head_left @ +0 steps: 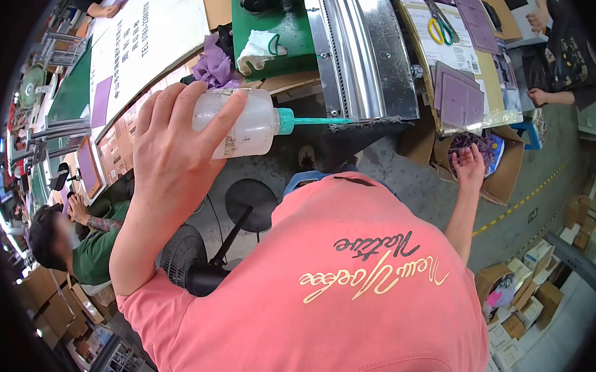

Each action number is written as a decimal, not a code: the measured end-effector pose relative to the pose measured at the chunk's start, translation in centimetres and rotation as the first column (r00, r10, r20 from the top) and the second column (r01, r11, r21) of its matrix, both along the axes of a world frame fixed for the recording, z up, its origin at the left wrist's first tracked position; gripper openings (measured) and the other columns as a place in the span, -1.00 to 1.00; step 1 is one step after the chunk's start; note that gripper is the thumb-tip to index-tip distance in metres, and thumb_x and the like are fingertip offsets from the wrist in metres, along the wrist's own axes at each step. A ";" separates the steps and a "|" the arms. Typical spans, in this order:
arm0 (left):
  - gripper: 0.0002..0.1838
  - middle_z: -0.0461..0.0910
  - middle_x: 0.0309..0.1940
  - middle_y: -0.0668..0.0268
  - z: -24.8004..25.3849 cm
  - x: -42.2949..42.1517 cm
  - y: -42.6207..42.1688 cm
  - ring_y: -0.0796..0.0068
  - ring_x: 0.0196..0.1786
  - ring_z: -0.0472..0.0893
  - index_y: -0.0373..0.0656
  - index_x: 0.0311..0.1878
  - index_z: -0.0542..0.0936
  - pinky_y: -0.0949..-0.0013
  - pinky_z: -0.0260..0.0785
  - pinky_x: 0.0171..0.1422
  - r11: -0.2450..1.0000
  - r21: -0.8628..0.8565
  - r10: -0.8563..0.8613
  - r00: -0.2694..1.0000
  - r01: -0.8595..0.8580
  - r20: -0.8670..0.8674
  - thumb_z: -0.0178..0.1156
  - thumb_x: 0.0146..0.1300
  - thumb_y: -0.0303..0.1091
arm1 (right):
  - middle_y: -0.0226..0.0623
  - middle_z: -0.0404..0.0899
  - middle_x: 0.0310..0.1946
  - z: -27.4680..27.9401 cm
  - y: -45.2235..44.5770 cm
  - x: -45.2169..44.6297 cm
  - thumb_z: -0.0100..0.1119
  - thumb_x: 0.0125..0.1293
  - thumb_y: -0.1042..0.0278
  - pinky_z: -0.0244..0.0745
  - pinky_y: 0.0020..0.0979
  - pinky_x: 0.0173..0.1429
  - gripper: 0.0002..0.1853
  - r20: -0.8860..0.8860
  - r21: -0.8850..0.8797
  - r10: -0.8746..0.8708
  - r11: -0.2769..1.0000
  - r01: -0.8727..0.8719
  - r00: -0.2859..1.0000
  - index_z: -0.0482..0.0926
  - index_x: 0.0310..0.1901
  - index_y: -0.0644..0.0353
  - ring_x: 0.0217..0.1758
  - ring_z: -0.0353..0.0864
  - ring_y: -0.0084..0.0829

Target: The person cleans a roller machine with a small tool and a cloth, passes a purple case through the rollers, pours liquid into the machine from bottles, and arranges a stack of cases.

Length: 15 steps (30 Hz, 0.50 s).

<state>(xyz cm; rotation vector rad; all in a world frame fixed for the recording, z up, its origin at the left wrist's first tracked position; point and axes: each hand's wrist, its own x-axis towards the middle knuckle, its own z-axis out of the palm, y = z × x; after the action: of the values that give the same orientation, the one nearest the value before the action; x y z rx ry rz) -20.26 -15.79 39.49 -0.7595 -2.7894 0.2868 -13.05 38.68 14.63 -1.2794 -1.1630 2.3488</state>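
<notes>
My left hand (pixel 169 128) is wrapped around a translucent squeeze bottle (pixel 259 124) with a teal cap and a long thin teal nozzle. The bottle lies tilted on its side, its nozzle tip at the near end of a machine's shiny metal roller (pixel 355 57). Dark lint clings along that machine's front edge. Out to the right, my right hand (pixel 469 168) is palm up with loosely curled fingers apart, and nothing shows in it. It is beside a cardboard box (pixel 510 170) that holds a tangle of purple scraps (pixel 472 148); whether it touches them I cannot tell.
Scissors (pixel 441 27) and purple sheets (pixel 459 98) lie on the right-hand table. A white glove (pixel 260 49) and purple cloth (pixel 218 63) lie behind the bottle. A floor fan (pixel 188 260) stands at left, near a seated person (pixel 94 245). Another person (pixel 571 54) is at right.
</notes>
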 end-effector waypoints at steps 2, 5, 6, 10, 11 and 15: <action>-0.29 0.42 0.02 0.31 0.1 -0.3 0.3 0.27 0.06 0.41 0.27 0.10 0.52 0.23 0.28 0.10 1.000 0.012 -0.021 0.999 0.022 -0.024 0.38 -0.29 -0.37 | -0.43 0.55 -0.44 0.1 -0.2 0.1 0.19 0.24 0.28 0.43 -0.25 -0.02 -0.79 0.004 0.009 -0.004 1.000 0.004 1.000 0.55 -0.12 0.12 -0.31 0.50 -0.55; -0.34 0.45 -0.03 0.25 0.2 -1.0 0.5 0.26 -0.01 0.43 0.20 0.06 0.54 0.25 0.24 0.13 0.999 0.024 -0.042 0.998 0.043 -0.054 0.35 -0.28 -0.40 | -0.44 0.55 -0.44 0.2 -0.2 0.2 0.19 0.24 0.28 0.43 -0.25 -0.02 -0.80 0.002 0.018 -0.008 1.000 0.008 1.000 0.55 -0.13 0.11 -0.31 0.50 -0.55; -0.35 0.45 -0.04 0.25 0.1 -1.4 0.5 0.26 -0.01 0.43 0.19 0.06 0.54 0.25 0.24 0.13 0.999 0.029 -0.044 0.997 0.046 -0.057 0.35 -0.26 -0.40 | -0.44 0.55 -0.44 0.0 -0.1 0.4 0.19 0.24 0.28 0.43 -0.25 -0.02 -0.80 0.004 0.014 -0.015 1.000 0.015 1.000 0.55 -0.13 0.10 -0.32 0.50 -0.55; -0.38 0.45 -0.05 0.24 -0.1 -3.6 0.2 0.26 -0.04 0.43 0.17 0.05 0.54 0.24 0.24 0.12 0.998 0.047 -0.041 0.995 0.046 -0.096 0.36 -0.23 -0.39 | -0.45 0.55 -0.44 -0.7 0.4 0.5 0.20 0.24 0.27 0.43 -0.25 -0.03 -0.79 0.005 0.003 -0.036 0.999 0.036 0.999 0.56 -0.12 0.08 -0.32 0.51 -0.56; -0.39 0.45 -0.06 0.23 -0.2 -4.3 0.1 0.26 -0.05 0.43 0.16 0.05 0.54 0.24 0.25 0.10 0.997 0.057 -0.041 0.994 0.047 -0.102 0.36 -0.22 -0.38 | -0.46 0.56 -0.44 -0.8 0.4 0.5 0.20 0.23 0.26 0.43 -0.26 -0.04 -0.78 0.009 0.003 -0.044 0.999 0.044 0.999 0.55 -0.11 0.07 -0.32 0.51 -0.56; -0.42 0.45 -0.10 0.22 -0.7 -7.6 -0.6 0.27 -0.09 0.43 0.13 0.04 0.53 0.25 0.26 0.07 0.996 0.078 -0.036 0.989 0.047 -0.143 0.36 -0.19 -0.35 | -0.47 0.56 -0.45 -1.1 0.6 0.7 0.22 0.22 0.24 0.43 -0.29 -0.05 -0.74 0.007 0.006 -0.047 0.999 0.047 0.999 0.55 -0.07 0.07 -0.33 0.51 -0.57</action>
<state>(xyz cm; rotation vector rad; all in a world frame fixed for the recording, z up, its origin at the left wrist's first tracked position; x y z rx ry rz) -27.87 -16.35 38.78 -0.7468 -2.6313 0.2092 -12.32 39.30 13.53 -1.2999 -1.1285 2.3079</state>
